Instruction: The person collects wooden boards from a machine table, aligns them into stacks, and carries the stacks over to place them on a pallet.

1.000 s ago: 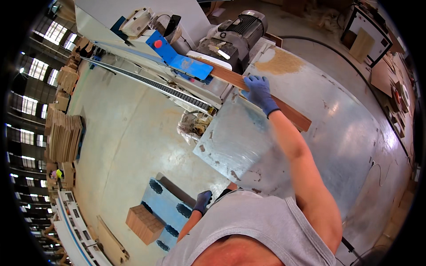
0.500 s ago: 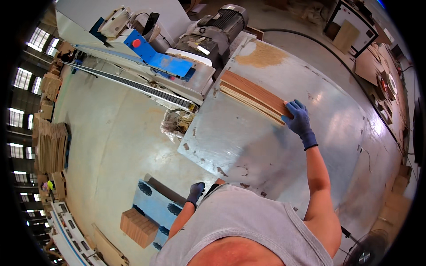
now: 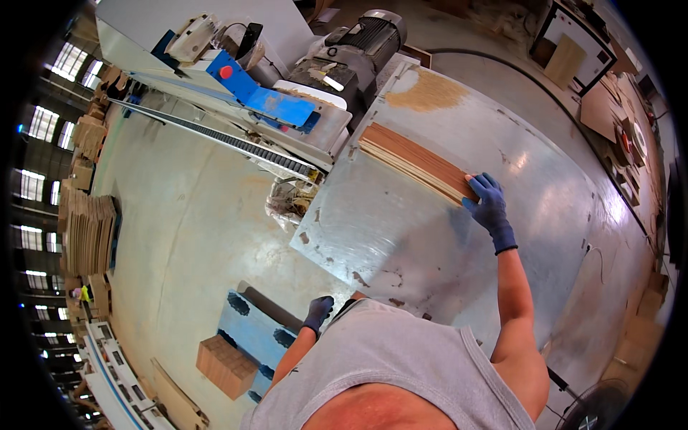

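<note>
A short stack of long wooden planks (image 3: 419, 159) lies slantwise on the metal tabletop (image 3: 358, 222). Its top plank is reddish brown, with paler layers showing along the near side. My right hand (image 3: 489, 206), in a blue knit glove, grips the stack's right end, the thumb at the near corner and the fingers over the far side. Down by my waist, left of the table's near corner, hangs my left hand (image 3: 318, 312). That glove is dark blue, its fingers are curled in, and nothing shows in it.
A machine with a blue panel (image 3: 279, 105) and a grey motor (image 3: 376, 39) borders the table's far left. Sawdust (image 3: 428, 91) covers the far corner. Wood blocks (image 3: 226, 365) sit on a blue pallet (image 3: 251, 322) at lower left. A black fan (image 3: 591, 408) stands at lower right.
My right hand and the planks have shifted slightly nearer on the table, and the stack's near-side layers look more even. The whole view has shifted a little. My left hand stays by my waist.
</note>
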{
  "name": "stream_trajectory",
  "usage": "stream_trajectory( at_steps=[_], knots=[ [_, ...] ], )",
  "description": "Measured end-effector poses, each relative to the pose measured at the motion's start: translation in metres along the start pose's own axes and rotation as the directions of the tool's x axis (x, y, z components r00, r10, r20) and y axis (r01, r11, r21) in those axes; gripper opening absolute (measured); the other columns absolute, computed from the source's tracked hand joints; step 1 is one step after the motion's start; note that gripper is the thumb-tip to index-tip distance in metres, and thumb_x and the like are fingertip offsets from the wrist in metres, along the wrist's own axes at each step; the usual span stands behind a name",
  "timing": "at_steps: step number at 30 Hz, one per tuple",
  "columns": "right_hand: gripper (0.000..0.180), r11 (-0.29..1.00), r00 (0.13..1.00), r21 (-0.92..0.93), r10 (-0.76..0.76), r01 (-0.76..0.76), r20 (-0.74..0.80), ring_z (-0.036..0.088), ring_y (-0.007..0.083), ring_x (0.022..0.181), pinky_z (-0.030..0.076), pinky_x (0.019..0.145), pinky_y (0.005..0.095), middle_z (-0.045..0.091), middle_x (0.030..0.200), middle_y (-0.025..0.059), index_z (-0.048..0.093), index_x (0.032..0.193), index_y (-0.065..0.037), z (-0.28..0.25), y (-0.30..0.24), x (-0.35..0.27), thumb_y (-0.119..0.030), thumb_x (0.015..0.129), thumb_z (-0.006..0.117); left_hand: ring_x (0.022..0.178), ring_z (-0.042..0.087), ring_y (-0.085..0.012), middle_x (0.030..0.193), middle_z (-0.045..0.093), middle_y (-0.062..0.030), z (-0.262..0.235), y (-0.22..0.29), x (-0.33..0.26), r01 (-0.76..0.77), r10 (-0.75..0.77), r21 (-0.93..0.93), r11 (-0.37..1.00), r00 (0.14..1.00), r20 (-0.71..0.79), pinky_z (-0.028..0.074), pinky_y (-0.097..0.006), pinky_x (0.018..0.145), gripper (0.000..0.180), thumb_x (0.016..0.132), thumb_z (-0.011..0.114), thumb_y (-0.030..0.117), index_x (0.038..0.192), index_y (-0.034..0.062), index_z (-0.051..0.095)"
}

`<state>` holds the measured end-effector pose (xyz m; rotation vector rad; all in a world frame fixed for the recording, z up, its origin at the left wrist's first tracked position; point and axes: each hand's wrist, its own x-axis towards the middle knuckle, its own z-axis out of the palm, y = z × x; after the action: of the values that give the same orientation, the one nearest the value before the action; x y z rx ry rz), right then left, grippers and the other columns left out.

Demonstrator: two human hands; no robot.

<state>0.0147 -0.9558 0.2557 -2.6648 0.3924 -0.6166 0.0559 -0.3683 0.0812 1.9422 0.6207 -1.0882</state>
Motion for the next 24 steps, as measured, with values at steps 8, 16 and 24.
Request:
stream_trajectory(
  at_steps=[8,16,24],
  knots=[
    [0.059,1.0,0.999,-0.023,-0.001,0.002,0.04,0.058,0.0324,0.117,0.045,0.101,0.0452,0.067,0.117,0.0081,0.068,0.125,-0.01,0.008,-0.007,0.007,-0.013,0.067,0.08,0.071,0.064,-0.0166,0.084,0.068,-0.005,-0.003,-0.013,-0.007,-0.011,0.011,-0.009,1.0,1.0,0.013,0.051,-0.034,0.061,0.036,0.087,0.063,0.032,0.108,0.0046,0.074],
    [0.054,0.999,0.998,-0.048,-0.008,0.011,0.067,0.058,0.0333,0.116,0.045,0.099,0.0461,0.066,0.116,0.0104,0.066,0.123,-0.008,0.006,-0.019,0.013,-0.015,0.07,0.078,0.081,0.066,-0.0181,0.101,0.072,-0.0045,-0.003,-0.005,0.0,-0.001,0.002,-0.016,1.0,0.999,0.036,0.053,-0.035,0.07,0.038,0.095,0.062,0.033,0.121,0.0056,0.069],
    [0.048,0.998,0.993,-0.002,-0.059,0.059,-0.101,0.057,0.0354,0.114,0.044,0.099,0.0464,0.064,0.11,0.0146,0.065,0.121,-0.006,0.034,-0.073,0.074,-0.022,0.077,0.076,0.076,0.066,-0.0181,0.097,0.072,-0.0043,-0.004,-0.01,-0.001,0.021,-0.02,-0.01,1.0,0.999,0.045,0.053,-0.035,0.067,0.035,0.093,0.063,0.03,0.117,0.0058,0.071]
  ],
)
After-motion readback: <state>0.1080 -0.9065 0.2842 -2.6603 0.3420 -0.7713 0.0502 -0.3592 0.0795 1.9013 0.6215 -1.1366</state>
